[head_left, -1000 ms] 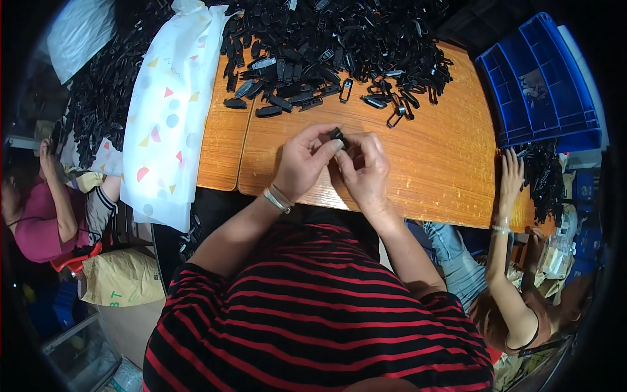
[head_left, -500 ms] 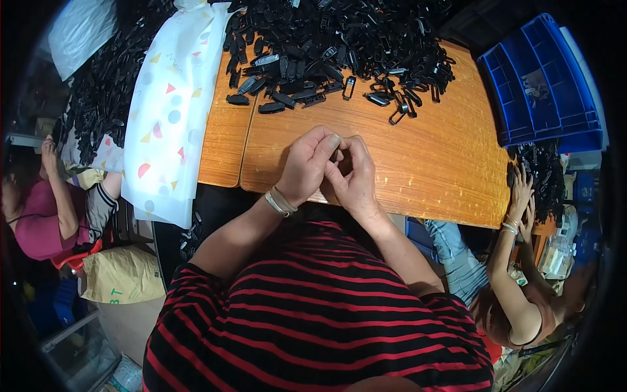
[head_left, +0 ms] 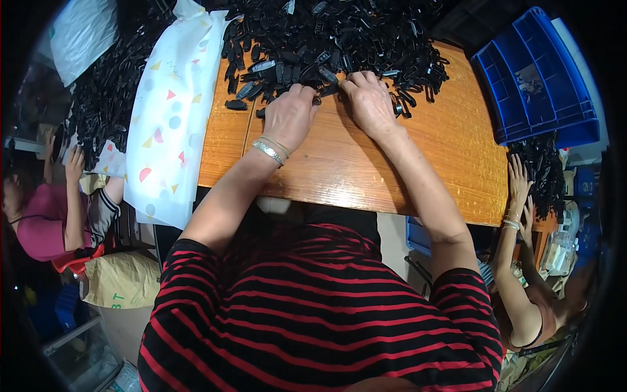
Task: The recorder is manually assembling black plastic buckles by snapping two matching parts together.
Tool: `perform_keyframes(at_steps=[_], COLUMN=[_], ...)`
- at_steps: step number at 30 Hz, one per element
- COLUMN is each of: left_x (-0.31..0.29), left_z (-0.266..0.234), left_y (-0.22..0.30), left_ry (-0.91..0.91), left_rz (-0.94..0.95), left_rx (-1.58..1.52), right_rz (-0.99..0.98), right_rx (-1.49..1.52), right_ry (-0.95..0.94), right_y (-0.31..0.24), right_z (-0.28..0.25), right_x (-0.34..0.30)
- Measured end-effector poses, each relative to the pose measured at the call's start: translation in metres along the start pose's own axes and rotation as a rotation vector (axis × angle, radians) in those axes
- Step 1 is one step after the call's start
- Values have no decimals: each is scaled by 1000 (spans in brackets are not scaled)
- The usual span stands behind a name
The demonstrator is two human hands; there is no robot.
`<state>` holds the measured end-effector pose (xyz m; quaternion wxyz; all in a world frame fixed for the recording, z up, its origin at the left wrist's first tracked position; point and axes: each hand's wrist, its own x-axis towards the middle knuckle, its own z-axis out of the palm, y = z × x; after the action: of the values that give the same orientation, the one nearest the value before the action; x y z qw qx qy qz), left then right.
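A large heap of small black plastic pieces [head_left: 307, 39], some long and clip-like, others open oblong frames, covers the far part of the wooden table [head_left: 326, 163]. My left hand [head_left: 289, 117], with a bracelet at the wrist, reaches the heap's near edge. Its fingers are bent together, and a small black piece shows at their tips. To its right, my right hand [head_left: 371, 104] curls down at the same edge. The right fingertips are tucked out of sight, so whatever they grip is hidden. A few loose frames lie beside that hand.
A white patterned plastic sheet [head_left: 166, 124] drapes over the table's left side. At the right stands a blue compartmented crate [head_left: 535, 78]. Co-workers sit left and right; the right one's hands [head_left: 519, 186] touch another black heap [head_left: 545, 176]. A tan sack [head_left: 122, 279] lies at lower left.
My hands were together over the near table, fingertips meeting. They have parted and moved forward to the heap. The left co-worker's arm has shifted.
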<state>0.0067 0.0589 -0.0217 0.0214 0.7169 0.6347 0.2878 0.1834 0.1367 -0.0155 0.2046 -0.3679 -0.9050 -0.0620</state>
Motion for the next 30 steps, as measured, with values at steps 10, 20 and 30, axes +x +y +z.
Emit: perform_keyframes(at_steps=[10, 20, 30], left_x=[-7, -11, -30], left_z=[3, -2, -15], left_y=[1, 1, 1], left_ry=[-13, -55, -174], left_rz=[80, 66, -568], left_rx=[71, -5, -1134], right_rz=[-104, 214, 197], right_rx=[98, 442, 467], right_ry=[-49, -5, -58], right_y=[-10, -24, -26], right_z=[-6, -8, -39], right_x=[-29, -70, -79])
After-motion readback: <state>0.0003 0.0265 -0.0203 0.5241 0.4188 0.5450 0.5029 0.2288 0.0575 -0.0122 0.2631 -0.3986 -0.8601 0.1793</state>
